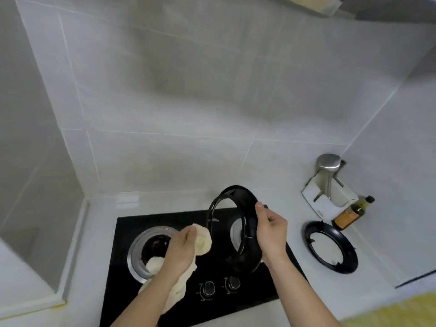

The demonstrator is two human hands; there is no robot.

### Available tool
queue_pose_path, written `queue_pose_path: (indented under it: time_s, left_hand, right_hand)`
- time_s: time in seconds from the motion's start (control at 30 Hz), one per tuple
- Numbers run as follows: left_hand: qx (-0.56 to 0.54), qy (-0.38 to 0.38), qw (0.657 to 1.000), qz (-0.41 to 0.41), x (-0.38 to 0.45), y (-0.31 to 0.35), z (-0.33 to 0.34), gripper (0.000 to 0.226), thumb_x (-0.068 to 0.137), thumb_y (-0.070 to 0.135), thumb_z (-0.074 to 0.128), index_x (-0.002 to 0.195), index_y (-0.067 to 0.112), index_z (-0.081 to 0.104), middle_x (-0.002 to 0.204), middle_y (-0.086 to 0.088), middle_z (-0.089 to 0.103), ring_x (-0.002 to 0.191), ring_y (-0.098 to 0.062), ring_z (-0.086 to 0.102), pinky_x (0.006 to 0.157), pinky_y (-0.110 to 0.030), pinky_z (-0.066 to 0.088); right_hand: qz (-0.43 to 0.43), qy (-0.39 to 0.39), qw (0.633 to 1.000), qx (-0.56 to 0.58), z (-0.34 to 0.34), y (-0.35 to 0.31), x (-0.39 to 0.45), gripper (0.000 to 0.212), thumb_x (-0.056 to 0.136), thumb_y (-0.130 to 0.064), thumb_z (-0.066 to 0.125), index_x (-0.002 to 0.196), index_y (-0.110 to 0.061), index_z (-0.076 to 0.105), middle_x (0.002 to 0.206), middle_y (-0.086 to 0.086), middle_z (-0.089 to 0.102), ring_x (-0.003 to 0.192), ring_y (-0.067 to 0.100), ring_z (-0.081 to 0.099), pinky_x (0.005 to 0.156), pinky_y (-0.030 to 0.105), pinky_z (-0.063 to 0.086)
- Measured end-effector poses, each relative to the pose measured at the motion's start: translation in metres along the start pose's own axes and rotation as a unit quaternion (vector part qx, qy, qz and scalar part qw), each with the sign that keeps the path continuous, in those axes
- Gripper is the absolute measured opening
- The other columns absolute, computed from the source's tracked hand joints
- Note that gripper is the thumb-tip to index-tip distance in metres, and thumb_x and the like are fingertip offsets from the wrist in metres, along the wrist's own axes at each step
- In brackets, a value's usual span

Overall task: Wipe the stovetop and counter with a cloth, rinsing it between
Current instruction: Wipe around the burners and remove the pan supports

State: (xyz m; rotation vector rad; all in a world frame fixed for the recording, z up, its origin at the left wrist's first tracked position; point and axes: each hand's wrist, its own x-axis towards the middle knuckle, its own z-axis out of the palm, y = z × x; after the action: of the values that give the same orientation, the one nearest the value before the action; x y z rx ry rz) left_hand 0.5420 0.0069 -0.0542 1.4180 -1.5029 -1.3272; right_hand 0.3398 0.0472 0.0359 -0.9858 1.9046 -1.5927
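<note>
Cloth (203, 240), cream-coloured and bunched, is gripped in the curled fingers of the left hand (180, 250) above the left burner (146, 251) of the black glass stovetop (212, 303), with its loose end trailing down beside the forearm toward the two control knobs (219, 287). A black ring-shaped pan support (232, 223) is held tilted above the right burner, its right rim clasped by the right hand (271, 228). Farther right, a second pan support (330, 247) is laid flat on the white counter (377, 267), near an oil bottle (352, 212) and a white holder (330, 199) set against the tiled wall (212, 90)
</note>
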Motion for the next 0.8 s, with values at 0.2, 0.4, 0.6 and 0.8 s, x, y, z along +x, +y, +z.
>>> queue_pose_path:
  time_s: [0.2,0.4,0.6,0.8]
  left_hand:
    - [0.131,-0.072,0.988,0.048,0.002,0.017,0.069,0.042,0.111,0.03,0.039,0.072,0.021,0.05,0.069,0.006,0.058,0.067,-0.008,0.055,0.069,-0.032,0.041]
    - [0.237,-0.121,0.96,0.084,0.028,0.028,0.142,0.042,0.11,0.038,0.037,0.071,0.032,0.048,0.071,0.007,0.059,0.074,-0.009,0.059,0.072,-0.035,0.046]
    - [0.31,-0.11,0.943,0.044,0.055,0.019,0.186,0.046,0.107,0.055,0.029,0.077,0.03,0.054,0.079,0.006,0.067,0.08,-0.013,0.066,0.082,-0.042,0.056]
    - [0.48,-0.143,0.861,0.094,0.051,0.024,0.238,0.046,0.106,0.057,0.019,0.09,0.036,0.056,0.079,0.01,0.067,0.074,-0.004,0.063,0.074,-0.031,0.053]
  right_hand:
    - [-0.007,0.052,0.995,-0.088,-0.104,0.028,0.061,0.058,0.104,-0.03,0.062,0.053,-0.024,0.037,0.041,-0.015,0.037,0.045,0.005,0.038,0.057,0.027,0.031]
    - [-0.045,0.049,0.979,-0.194,-0.205,0.073,0.129,0.029,0.093,-0.036,0.079,0.074,-0.015,0.07,0.07,-0.005,0.068,0.07,0.012,0.062,0.065,0.023,0.042]
    - [-0.136,-0.028,0.9,-0.412,-0.271,0.133,0.184,0.026,0.092,-0.035,0.075,0.076,-0.015,0.07,0.078,-0.003,0.064,0.087,0.022,0.056,0.071,0.04,0.05]
    - [-0.209,-0.037,0.846,-0.489,-0.321,0.188,0.227,0.028,0.093,-0.031,0.069,0.069,-0.018,0.07,0.072,-0.003,0.062,0.081,0.026,0.056,0.072,0.043,0.051]
